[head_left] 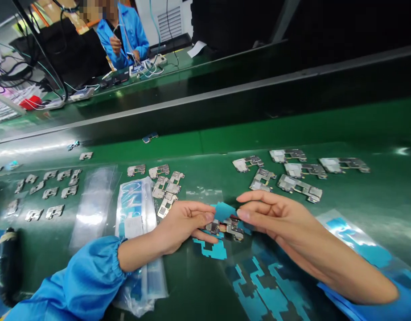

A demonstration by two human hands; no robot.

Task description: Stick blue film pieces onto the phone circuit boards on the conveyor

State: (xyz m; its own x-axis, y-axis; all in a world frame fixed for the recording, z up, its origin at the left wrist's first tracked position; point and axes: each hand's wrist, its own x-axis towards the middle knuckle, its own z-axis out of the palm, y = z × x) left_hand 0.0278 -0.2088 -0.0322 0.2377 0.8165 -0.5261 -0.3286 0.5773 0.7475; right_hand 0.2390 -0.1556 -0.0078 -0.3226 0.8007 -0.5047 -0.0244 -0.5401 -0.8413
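Note:
My left hand (178,225) grips a small circuit board (235,228) at its left end, between thumb and fingers. A cut piece of blue film (224,210) stands at the board's upper edge, reaching from my left fingertips to my right ones. My right hand (275,218) has its thumb and fingers drawn together at the film's right edge; the exact contact is partly hidden. Below the board lies another blue film cutout (214,249) on a clear sheet. Further blue cutouts (265,290) spread on a sheet near my right forearm.
Several circuit boards (294,170) lie at the back right, others (167,185) left of centre and far left. Plastic-bagged film sheets (135,209) lie beside my left forearm. A dark cylindrical tool (7,263) rests at left. Beyond the ledge (192,98), a person in blue (125,33) works.

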